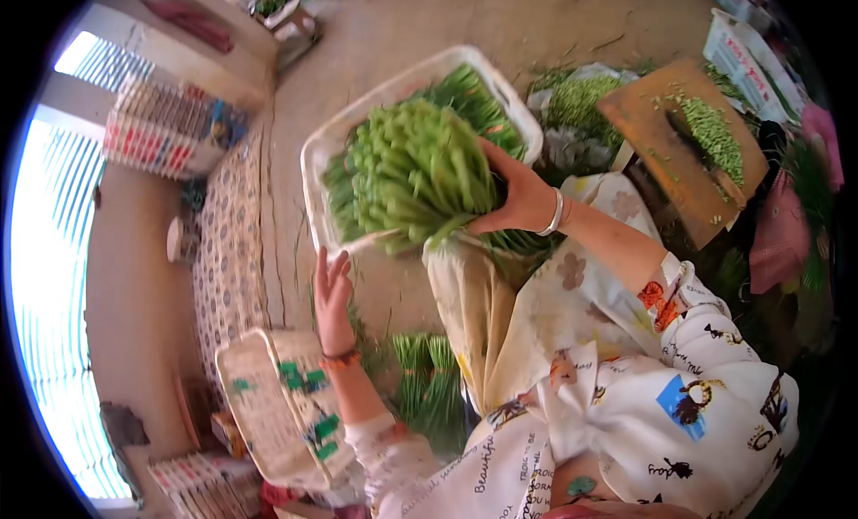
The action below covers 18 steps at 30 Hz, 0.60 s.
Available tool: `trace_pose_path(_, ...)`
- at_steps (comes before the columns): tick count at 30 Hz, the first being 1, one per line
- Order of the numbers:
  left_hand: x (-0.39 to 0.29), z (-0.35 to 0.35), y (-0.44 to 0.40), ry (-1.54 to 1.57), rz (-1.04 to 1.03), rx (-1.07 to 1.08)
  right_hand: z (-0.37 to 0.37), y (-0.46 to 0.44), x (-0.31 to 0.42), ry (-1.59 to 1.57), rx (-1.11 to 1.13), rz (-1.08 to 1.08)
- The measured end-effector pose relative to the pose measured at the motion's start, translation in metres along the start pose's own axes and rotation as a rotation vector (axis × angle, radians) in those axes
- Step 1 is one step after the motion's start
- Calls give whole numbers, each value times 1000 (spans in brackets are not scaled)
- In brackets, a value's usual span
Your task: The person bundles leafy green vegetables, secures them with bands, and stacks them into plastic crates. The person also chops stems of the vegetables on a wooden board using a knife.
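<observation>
A thick bunch of green stalks (416, 166), cut ends up and toward the left, is in the grip of my right hand (523, 193), whose fingers and thumb wrap its right side. The bunch hangs over a white basket (311, 175), which holds more long green stalks (469, 99). My left hand (332, 295) is just below the basket's lower left corner, fingers apart, holding nothing. A cloth (478, 318) with stains covers my lap, and the leafy ends of the bunch lie near it.
Tied green bundles (427, 380) stand beside my left forearm, near an upturned white crate (268, 403). At the right, a wooden board (639, 117) carries chopped green pieces and a knife (702, 148). Chopped greens (581, 103) lie behind my right hand.
</observation>
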<state>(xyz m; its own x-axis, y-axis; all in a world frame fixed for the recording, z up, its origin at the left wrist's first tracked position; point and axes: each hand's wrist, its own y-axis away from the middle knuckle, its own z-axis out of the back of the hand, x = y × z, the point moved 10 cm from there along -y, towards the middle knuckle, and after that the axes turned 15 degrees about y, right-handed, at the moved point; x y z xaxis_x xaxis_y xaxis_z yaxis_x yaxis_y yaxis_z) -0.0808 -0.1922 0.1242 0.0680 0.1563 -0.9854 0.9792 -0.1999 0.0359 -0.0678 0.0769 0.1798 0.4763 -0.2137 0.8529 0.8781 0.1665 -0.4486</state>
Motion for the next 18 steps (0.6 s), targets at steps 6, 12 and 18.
trace_pose_path(6,-54,-168,2,-459,-454,164,60,-14,-3,-459,-84,-106)
trace_pose_path(12,-51,-258,4,-655,-694,65,73,20,-27,-684,-177,-195)
trace_pose_path(18,-47,-285,21,-712,-749,0,86,44,-39,-937,-210,-147)
